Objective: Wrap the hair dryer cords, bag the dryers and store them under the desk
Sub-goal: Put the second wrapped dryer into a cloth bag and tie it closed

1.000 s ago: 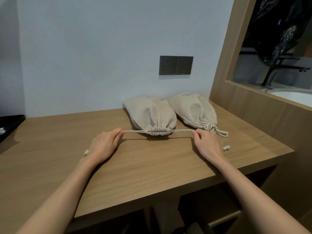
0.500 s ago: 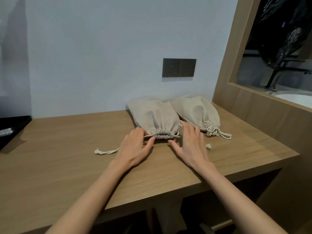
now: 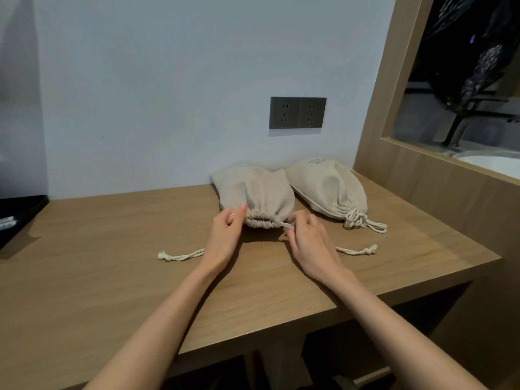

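- The nearer drawstring bag [image 3: 254,192], beige cloth and bulging, lies on the wooden desk [image 3: 112,263] a little right of its middle, with its bottom towards the wall and its mouth gathered tight towards the person.
- Its drawstring [image 3: 285,225] comes out on both sides of the gathered mouth. One knotted end lies slack on the desk to the left and the other to the right.
- The left hand [image 3: 225,235] is at the left edge of the mouth with thumb and curled fingers closed together there. The hand itself hides just how it grips the cord.
- The right hand [image 3: 309,237] is just right of the mouth, its fingertips pinching the short flat stretch of drawstring that shows there.
- A second drawstring bag [image 3: 329,190] lies just beside the first, on its right, with its cord tied in a bunch at the neck.
- A dark double socket plate [image 3: 297,112] sits on the pale wall above the bags.
- A wooden partition [image 3: 374,122] rises at the desk's right end, and a white basin [image 3: 489,164] shows through its opening.
- A black object [image 3: 17,215] sits at the far left edge.
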`<state>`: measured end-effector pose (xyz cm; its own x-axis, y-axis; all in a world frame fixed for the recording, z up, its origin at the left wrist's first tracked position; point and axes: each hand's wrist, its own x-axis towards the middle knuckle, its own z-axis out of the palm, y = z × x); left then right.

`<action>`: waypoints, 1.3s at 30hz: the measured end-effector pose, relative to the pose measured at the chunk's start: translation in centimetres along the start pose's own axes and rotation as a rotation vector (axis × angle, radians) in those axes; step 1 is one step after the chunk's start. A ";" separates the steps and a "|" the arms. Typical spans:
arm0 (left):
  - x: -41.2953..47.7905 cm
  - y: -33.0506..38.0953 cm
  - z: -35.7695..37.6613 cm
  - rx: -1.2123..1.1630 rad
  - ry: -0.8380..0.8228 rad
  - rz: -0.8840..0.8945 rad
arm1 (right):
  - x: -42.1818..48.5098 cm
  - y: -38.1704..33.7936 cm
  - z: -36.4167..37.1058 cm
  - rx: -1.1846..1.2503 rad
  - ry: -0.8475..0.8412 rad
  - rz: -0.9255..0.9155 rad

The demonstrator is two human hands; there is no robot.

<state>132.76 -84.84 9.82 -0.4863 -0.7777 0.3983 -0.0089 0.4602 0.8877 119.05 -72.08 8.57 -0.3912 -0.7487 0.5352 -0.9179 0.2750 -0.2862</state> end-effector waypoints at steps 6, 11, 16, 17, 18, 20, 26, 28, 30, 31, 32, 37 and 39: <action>0.2 0.2 -0.1 -0.277 0.054 -0.206 | 0.3 -0.3 -1.1 0.536 -0.085 0.150; 0.3 0.7 0.3 -0.576 0.061 -0.485 | 1.5 -2.0 -0.4 1.104 0.158 0.604; 1.1 0.8 -0.6 -1.036 0.145 -0.624 | 3.3 -2.6 0.9 1.694 0.250 0.956; 1.1 0.9 -0.7 -1.033 0.119 -0.605 | 3.4 -2.5 0.9 1.749 0.245 0.959; 1.0 1.0 -0.7 -1.038 0.082 -0.586 | 3.3 -2.3 1.0 1.800 0.234 0.950; 1.0 1.3 -0.5 -1.074 0.051 -0.557 | 3.1 -2.4 0.9 1.876 0.171 0.906; 1.0 1.8 -1.2 -1.318 0.094 -0.513 | 2.4 -3.7 1.2 1.395 0.084 0.696; 0.9 1.5 -1.3 -1.222 0.053 -0.469 | 2.5 -3.9 1.4 1.314 0.104 0.669; 0.9 1.1 -1.0 -1.026 0.037 -0.393 | 2.7 -4.0 1.4 1.192 0.149 0.681; 0.9 1.1 -0.8 -0.937 0.032 -0.352 | 2.7 -4.1 1.4 1.120 0.179 0.697; 0.8 1.1 -0.6 -0.866 0.027 -0.323 | 2.8 -4.1 1.4 1.061 0.214 0.705; 0.3 1.2 -0.6 -0.675 0.049 -0.257 | 2.8 -3.6 1.5 0.915 0.363 0.720; 0.5 1.0 -0.7 -0.602 0.069 -0.255 | 2.8 -3.1 1.6 0.904 0.437 0.734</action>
<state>133.11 -85.03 11.08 -0.4760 -0.8658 0.1545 0.3836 -0.0463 0.9224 120.92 -75.96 9.70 -0.9409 -0.2820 0.1873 -0.1653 -0.1000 -0.9811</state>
